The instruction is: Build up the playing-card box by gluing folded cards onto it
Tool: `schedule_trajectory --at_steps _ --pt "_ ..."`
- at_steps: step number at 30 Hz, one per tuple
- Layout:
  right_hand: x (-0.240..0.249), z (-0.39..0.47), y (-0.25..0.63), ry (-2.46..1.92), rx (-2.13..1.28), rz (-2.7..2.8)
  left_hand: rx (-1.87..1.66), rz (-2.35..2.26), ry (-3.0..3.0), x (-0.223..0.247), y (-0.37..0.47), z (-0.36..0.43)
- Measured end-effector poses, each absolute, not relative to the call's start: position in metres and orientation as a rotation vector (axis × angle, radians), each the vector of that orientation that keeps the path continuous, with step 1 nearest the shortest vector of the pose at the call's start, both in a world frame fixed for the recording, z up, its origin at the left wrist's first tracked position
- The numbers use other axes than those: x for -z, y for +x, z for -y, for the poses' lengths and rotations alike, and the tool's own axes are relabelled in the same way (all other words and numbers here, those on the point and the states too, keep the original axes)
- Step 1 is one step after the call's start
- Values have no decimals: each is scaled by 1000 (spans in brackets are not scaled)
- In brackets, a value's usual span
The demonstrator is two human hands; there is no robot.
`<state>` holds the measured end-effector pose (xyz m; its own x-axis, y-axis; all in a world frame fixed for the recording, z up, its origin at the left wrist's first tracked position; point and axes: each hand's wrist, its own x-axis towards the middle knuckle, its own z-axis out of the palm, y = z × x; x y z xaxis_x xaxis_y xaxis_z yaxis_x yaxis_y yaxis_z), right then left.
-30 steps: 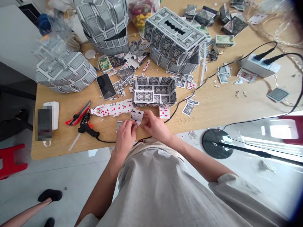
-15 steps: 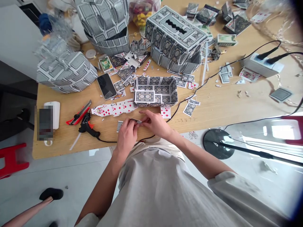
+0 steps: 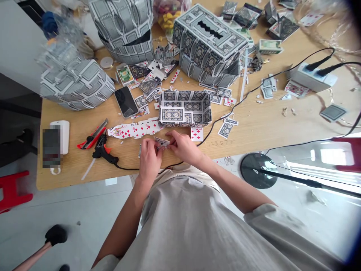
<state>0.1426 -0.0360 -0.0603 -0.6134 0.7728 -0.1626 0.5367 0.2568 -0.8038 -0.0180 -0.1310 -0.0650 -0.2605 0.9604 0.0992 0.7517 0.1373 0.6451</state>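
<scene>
Between my two hands is a small playing card (image 3: 161, 141), tilted up off the table near its front edge. My left hand (image 3: 150, 155) pinches its left and lower part. With thumb and fingers together, my right hand (image 3: 182, 146) grips its right end. Just beyond stands an open box made of playing cards (image 3: 186, 109), with loose cards lying inside it. A strip of joined playing cards (image 3: 134, 130) runs left from the box, faces up. Another face-up card (image 3: 196, 134) lies at the box's front right corner.
A glue gun (image 3: 103, 150) and a red utility knife (image 3: 94, 135) lie to the left, beside a phone (image 3: 126, 102). The glue gun's black cord crosses the table to a power strip (image 3: 313, 77). Larger card-covered boxes (image 3: 208, 41) stand behind, among scraps.
The card between my hands has turned so that more of its face shows. My left hand's fingers have shifted slightly, while my right hand stays nearly in place.
</scene>
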Motion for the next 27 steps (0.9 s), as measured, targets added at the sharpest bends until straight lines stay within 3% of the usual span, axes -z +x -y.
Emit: schedule_trajectory --at_steps 9,27 --pt "44 42 134 -1356 -999 2559 -854 -2092 1659 70 -20 131" --pt "47 48 129 -1406 -852 2656 -678 -2043 2057 56 -22 152"
